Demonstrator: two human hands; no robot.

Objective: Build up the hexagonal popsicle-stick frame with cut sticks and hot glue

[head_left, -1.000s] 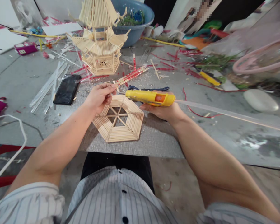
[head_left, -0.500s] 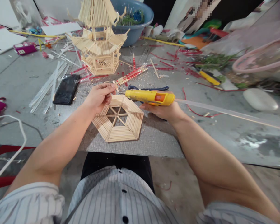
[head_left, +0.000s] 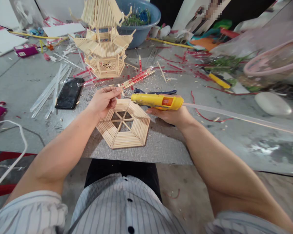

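Observation:
My left hand (head_left: 106,100) pinches a short wooden stick (head_left: 122,91) between thumb and fingers, above the far left edge of a hexagonal stick frame (head_left: 127,139). That frame lies flat on the table, with spokes crossing its open middle. In my right hand (head_left: 172,114) is a yellow hot glue gun (head_left: 156,100), its nozzle pointing left, close to the short stick. A long clear glue stick (head_left: 224,114) runs out of the gun's back to the right. Whether the nozzle touches the stick I cannot tell.
Behind stands a tiered stick pagoda (head_left: 106,48) beside a blue basin (head_left: 143,29). A black phone (head_left: 69,93) and clear glue sticks (head_left: 51,89) lie left. Red-wrapped sticks (head_left: 138,78) lie behind my hands. Pliers (head_left: 166,92), a yellow cutter (head_left: 219,80) and a white mouse (head_left: 272,103) are to the right.
Almost nothing differs. The short stick in my left hand has tilted slightly by the nozzle; both hands and the glue gun stay in place.

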